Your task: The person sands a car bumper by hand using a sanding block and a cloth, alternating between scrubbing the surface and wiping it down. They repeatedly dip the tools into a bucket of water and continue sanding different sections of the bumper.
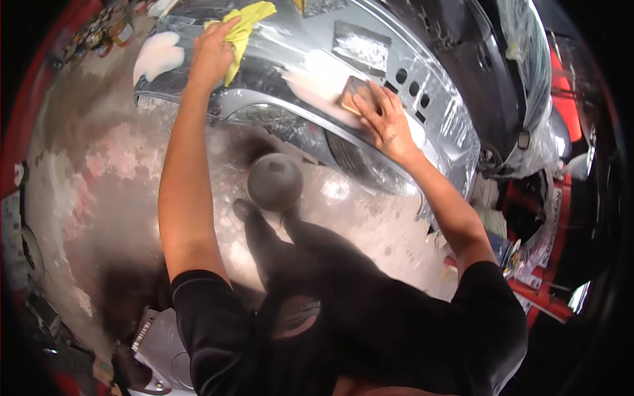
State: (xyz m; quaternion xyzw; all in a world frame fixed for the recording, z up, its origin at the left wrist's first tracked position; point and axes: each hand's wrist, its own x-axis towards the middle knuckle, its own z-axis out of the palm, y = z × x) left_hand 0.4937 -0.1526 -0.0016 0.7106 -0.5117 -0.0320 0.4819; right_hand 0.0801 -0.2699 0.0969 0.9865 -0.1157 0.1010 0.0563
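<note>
In the head view, a grey car body panel [251, 94] curves across the top, with a pale filler patch [307, 87] along its middle and another pale patch [157, 57] at its left end. My left hand [210, 59] rests on the panel, its fingers closed on a crumpled yellow cloth [252, 21]. Farther right, my right hand [391, 125] grips a small brown sanding block [352, 94] against the right part of the middle patch. The block's underside is hidden against the surface.
Below the panel's arch shows a dark tyre [347, 155]. A round grey object [275, 182] stands on the stained floor near my feet. Several cans [120, 33] are at upper left. Clear plastic sheeting [536, 86] hangs at right, and a grey part [162, 350] lies lower left.
</note>
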